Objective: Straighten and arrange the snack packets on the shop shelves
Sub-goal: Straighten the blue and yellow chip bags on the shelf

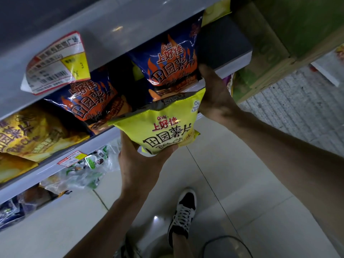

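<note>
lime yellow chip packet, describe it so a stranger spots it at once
Find the grey shelf holding dark blue flame packets. Just in front of them, the left hand grips the lime yellow packet from underneath. It alone is lime, with no flames.

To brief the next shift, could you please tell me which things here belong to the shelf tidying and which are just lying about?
Belong: yellow packet gripped by left hand, right hand alongside; two blue packets on the shelf; golden packets beside them.
Lying about: price label, shoe, cable on the floor.
</note>
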A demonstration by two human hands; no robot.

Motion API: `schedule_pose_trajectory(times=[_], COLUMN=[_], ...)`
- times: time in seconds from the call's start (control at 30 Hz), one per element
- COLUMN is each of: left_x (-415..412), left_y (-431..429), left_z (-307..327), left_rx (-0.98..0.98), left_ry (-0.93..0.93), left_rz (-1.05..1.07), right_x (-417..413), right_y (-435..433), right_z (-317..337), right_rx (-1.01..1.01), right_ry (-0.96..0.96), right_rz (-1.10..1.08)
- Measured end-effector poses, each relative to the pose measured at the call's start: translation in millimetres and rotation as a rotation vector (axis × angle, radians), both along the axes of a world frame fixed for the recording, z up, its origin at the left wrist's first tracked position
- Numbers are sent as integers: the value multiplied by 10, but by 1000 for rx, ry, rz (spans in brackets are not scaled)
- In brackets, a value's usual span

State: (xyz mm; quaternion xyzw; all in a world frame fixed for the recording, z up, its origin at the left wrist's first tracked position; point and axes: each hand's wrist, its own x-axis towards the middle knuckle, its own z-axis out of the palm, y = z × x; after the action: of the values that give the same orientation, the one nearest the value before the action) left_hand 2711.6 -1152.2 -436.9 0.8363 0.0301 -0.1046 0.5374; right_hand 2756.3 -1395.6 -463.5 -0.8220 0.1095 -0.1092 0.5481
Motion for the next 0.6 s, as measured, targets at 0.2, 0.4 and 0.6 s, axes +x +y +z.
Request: schedule_pose_trajectory(times=[0.2, 0.4, 0.6], left_x=[-2, -21, 162], left_y=[-330, -984, -1687], left_z=[120, 241, 407], left_rx=[10, -13, -74], left_ry=[21, 47, 59], left_rz=[-50, -136, -196], right_x=[-506, -1240, -1111], right_y=[-115, -15, -401], right_z=[130, 392, 514], right_rx=[-1, 187, 206], right_ry=[162, 117, 73], right_rz=[-286, -413, -437])
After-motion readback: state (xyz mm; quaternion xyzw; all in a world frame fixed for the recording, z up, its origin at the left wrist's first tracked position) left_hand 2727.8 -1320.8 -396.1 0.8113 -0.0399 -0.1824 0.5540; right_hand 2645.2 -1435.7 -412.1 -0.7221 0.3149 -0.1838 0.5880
